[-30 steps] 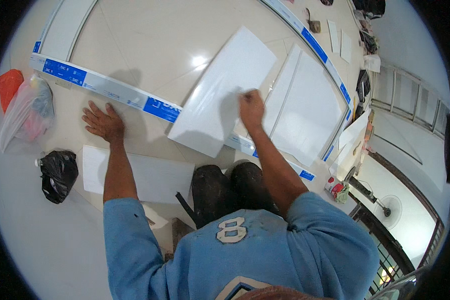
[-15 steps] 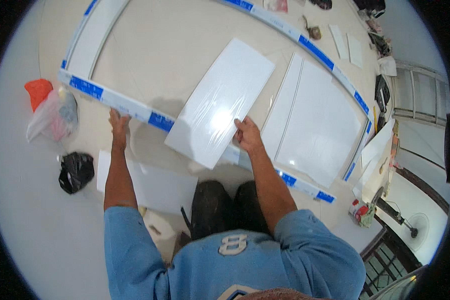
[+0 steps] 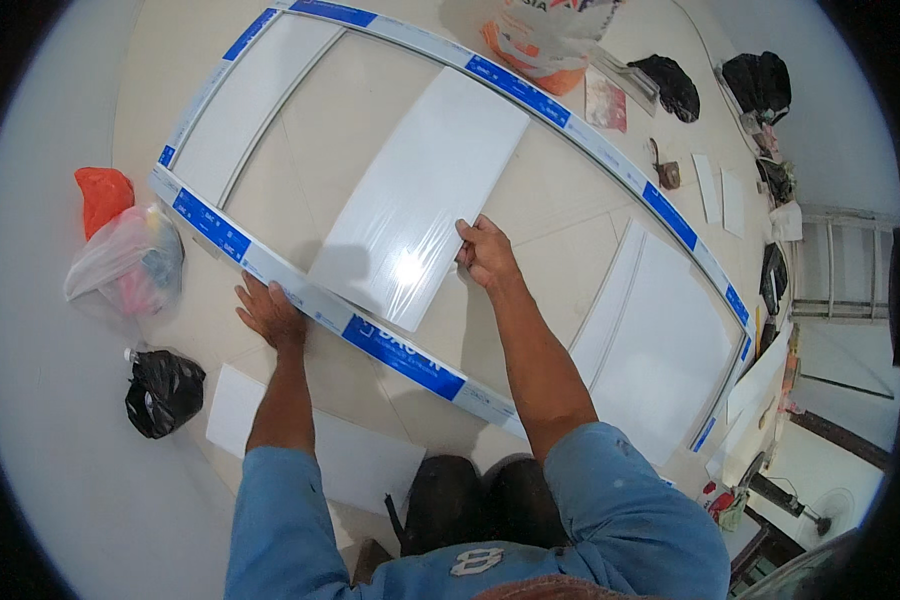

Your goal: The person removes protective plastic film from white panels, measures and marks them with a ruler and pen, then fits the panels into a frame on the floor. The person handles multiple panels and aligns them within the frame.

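A large frame of white rails (image 3: 310,295) with blue-printed film lies on the floor before me. A glossy white panel (image 3: 420,190), wrapped in clear film, spans the middle of it from the far rail to the near one. My right hand (image 3: 488,252) is closed on the panel's right edge, thumb on top. Against the outer side of the near rail rests my left hand (image 3: 272,312), fingers spread. White panels fill both ends of the frame: one left panel (image 3: 260,100) and a right panel (image 3: 660,330) beside a thin divider.
Another white panel (image 3: 360,455) lies by my knees. At left are an orange bag (image 3: 103,198), a clear plastic bag (image 3: 130,265) and a black bag (image 3: 165,393). A printed sack (image 3: 550,45) stands beyond the far rail; a ladder (image 3: 840,265) and a fan (image 3: 832,510) are at right.
The panel's far end has swung left and come down to the far rail, so it now lies within the frame. My left hand has shifted right along the near rail; the view has moved.
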`<state>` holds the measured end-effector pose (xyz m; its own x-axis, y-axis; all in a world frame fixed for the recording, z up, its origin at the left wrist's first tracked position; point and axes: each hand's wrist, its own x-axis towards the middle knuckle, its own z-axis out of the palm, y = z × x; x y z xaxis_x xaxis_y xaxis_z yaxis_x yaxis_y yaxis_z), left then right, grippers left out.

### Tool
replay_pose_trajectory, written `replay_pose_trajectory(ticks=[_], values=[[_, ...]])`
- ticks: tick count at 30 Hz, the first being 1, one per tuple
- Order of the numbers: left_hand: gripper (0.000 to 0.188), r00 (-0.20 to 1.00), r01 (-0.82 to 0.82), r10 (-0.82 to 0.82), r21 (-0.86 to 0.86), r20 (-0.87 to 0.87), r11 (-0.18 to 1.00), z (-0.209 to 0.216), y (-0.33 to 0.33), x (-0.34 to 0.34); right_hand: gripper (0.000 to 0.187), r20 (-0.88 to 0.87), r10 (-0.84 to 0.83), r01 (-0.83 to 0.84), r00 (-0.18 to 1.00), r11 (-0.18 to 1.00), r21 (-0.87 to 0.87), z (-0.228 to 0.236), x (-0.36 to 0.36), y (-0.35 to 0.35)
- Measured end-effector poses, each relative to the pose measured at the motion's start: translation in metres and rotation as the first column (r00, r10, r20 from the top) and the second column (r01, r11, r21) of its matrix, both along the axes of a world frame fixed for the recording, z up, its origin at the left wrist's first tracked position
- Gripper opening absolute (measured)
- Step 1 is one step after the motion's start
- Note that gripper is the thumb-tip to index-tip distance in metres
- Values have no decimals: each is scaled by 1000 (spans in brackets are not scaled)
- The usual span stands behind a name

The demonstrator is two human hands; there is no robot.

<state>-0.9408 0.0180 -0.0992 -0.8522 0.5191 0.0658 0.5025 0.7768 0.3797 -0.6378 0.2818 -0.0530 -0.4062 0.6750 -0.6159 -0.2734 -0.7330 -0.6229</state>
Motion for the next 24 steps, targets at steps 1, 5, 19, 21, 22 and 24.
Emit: replay_pose_trajectory(ticks=[1,5,19,21,22,24], values=[[71,1000,-10,10,-3,-4,1000,0,-3,-1,8,25,17,-16,1000,1000,-4,5,-11,3],[72,1000,-15,15,18,-3,1000,4,-4,0,7,1,9,-9,1000,1000,-8,2,-48,13],[74,1000,-17,17,-11,0,1000,10,2,-2,9,-25,-77,76,997,996,-43,-12,-119,16],[73,1000,-11,11,-21,-17,1000,4,-1,-4,8,-41,-56,55,998,998,-22,-11,-127,24],[73,1000,-6,6,-13,-25,1000,2,0,-2,8,-25,-24,24,999,1000,12,-15,-125,29],[73,999,4,-3,2,-41,1000,-1,1,1,8,-10,-11,11,1000,999,31,-25,-121,33]])
